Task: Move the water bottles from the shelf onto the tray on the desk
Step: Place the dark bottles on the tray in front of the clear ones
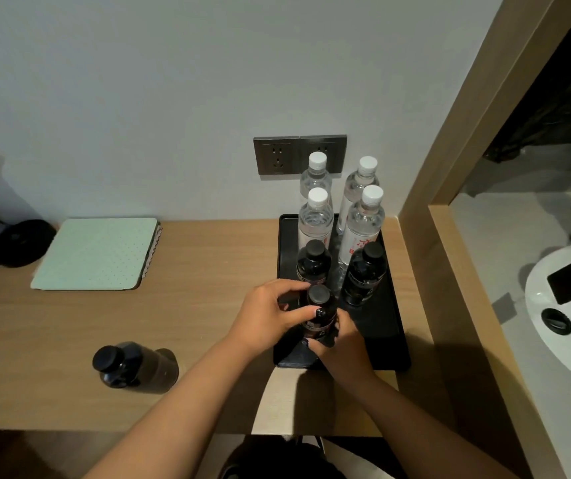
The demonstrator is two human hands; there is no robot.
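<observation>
A black tray (389, 316) lies on the wooden desk against the wall. Several clear water bottles with white caps (363, 219) stand at its back. Two dark bottles with black caps (363, 274) stand in front of them. A third dark bottle (319, 307) stands upright at the tray's front left. My left hand (266, 316) grips it from the left, thumb across its body. My right hand (342, 344) holds its lower part from the right. Another dark bottle (128, 366) stands on the desk to the left, apart from the tray.
A pale green notebook (95, 254) lies at the back left of the desk (208, 305), beside a black round object (23, 242). A double wall socket (299, 154) sits behind the bottles. A wooden partition (449, 236) and a white sink (567, 323) are to the right.
</observation>
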